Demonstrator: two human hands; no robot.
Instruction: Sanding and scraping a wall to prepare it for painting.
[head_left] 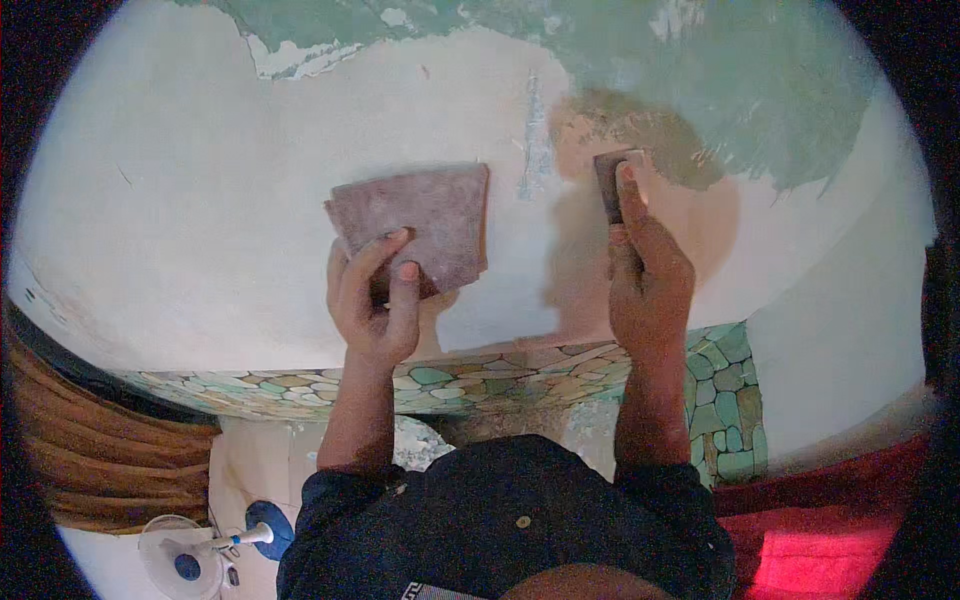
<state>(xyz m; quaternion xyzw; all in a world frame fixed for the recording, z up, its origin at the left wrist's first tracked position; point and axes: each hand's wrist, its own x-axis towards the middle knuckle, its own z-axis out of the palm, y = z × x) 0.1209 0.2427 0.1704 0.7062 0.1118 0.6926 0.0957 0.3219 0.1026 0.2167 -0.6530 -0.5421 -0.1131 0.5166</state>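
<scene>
My left hand (375, 290) grips a stack of flat brownish-mauve sheets (430, 205) by its lower edge, with thumb and a finger on the near face. Its layers show as uneven edges at the left and right sides. To the right, my right hand (648, 270) is closed around what looks like a small putty knife (606, 185), its flat dark blade widening toward the tip. One finger lies along the blade and the handle is hidden in my fist. The tip is at or close to the wall (445, 110), beside a tan, lit patch; contact cannot be made out.
Green paint (760, 90) with ragged edges covers the upper wall, above whitish areas. A stone-patterned band (480, 385) runs along the wall's foot. A brown curtain (110, 440) hangs at left, a white fan (185, 560) stands lower left, and red fabric (820, 550) lies lower right.
</scene>
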